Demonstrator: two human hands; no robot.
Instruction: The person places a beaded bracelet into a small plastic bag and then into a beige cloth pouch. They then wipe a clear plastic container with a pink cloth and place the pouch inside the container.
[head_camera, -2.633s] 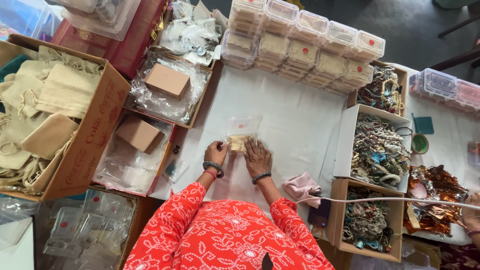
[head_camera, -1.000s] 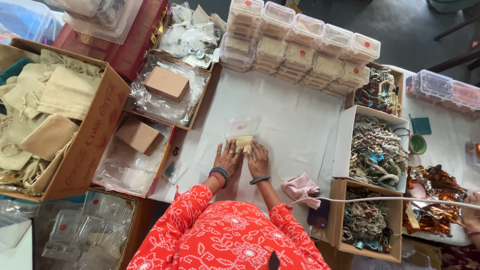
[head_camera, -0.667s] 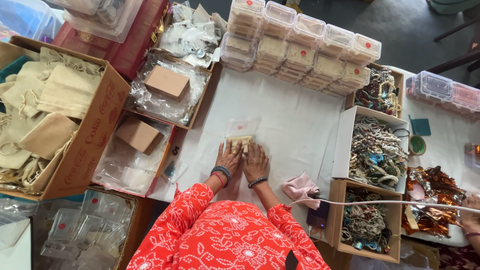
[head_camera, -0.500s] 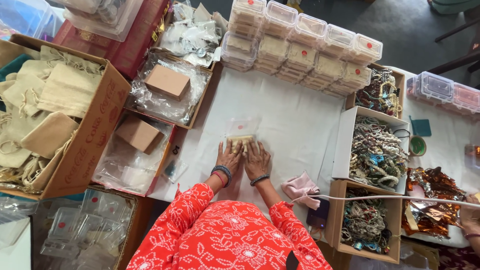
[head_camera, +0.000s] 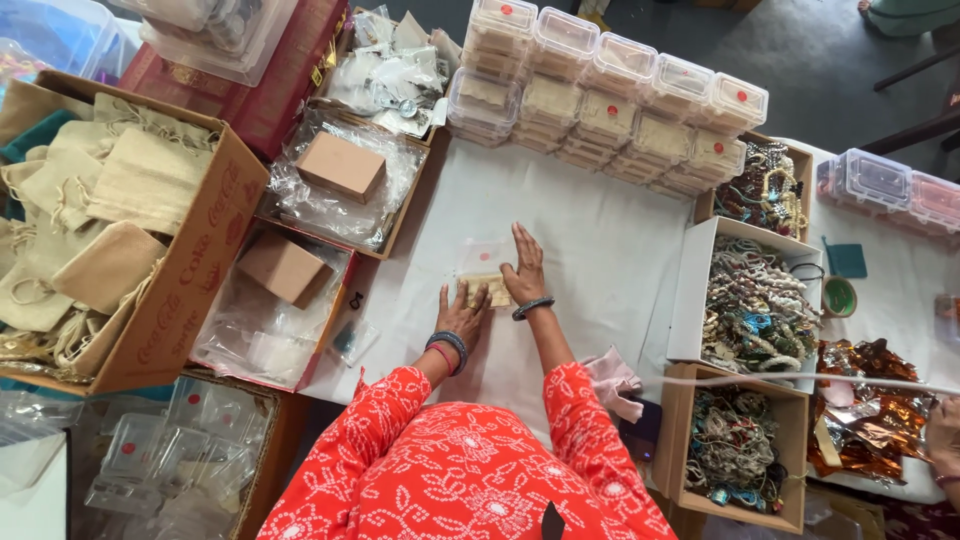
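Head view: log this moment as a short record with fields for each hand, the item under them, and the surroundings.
left hand: flat on the table, fingertips at the near edge of the small clear box
right hand: reaching over the small clear box, palm on it
box contents: a beige pouch shows inside
surface: white cloth
behind: stacked clear lidded boxes
right side: open cartons of beaded jewellery
left side: carton of beige drawstring pouches

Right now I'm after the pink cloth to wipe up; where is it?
In the head view, the pink cloth lies on the white table, just right of the person's right forearm, beside the cardboard box of jewellery.
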